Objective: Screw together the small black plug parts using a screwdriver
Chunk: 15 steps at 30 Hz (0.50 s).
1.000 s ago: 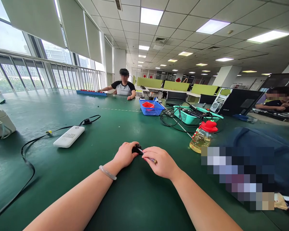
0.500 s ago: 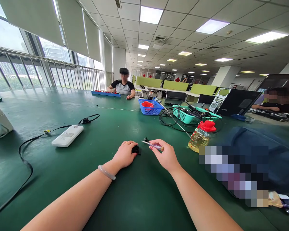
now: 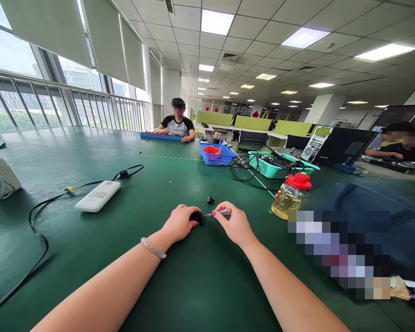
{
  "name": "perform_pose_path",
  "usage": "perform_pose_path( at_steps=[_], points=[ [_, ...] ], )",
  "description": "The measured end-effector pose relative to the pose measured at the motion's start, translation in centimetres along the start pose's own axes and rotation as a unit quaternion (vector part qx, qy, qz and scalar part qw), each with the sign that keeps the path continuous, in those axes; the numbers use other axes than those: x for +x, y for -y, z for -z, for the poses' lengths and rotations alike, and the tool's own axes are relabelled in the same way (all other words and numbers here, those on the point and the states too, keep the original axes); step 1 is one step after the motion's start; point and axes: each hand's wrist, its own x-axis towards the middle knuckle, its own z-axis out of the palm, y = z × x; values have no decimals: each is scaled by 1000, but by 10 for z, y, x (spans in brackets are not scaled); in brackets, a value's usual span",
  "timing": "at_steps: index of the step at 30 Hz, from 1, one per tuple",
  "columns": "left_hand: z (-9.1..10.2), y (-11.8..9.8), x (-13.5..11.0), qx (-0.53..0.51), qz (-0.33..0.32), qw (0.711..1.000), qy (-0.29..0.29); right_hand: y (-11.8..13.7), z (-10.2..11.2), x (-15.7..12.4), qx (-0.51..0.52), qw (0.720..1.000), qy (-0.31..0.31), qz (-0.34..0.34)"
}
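Observation:
My left hand is closed around a small black part, pressing it to the green table; its exact kind cannot be made out. A screwdriver with a pale, see-through handle lies between the fingertips of my right hand. Its thin metal shaft points left, and the tip meets the right side of the black part. Just beyond my hands rests another small black piece, touched by neither hand.
A white power bank and a black cable lie left. At right stand a red-lidded bottle and a dark blue bag. Farther back are a blue basket, a green basket and a seated person.
The screwdriver has swung down and its tip has moved to the black part in my left hand. The loose black piece is now uncovered. Across the table, the blue tray has shifted right.

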Motion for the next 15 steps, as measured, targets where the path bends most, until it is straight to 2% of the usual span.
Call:
perform_pose_path(
  at_steps=[7, 15],
  points=[
    [0, 0, -1, 4, 3, 1000, -7, 6, 6, -3, 1, 998, -43, 43],
    [0, 3, 0, -8, -4, 1000, -9, 8, 6, -6, -11, 995, 60, 77]
  ],
)
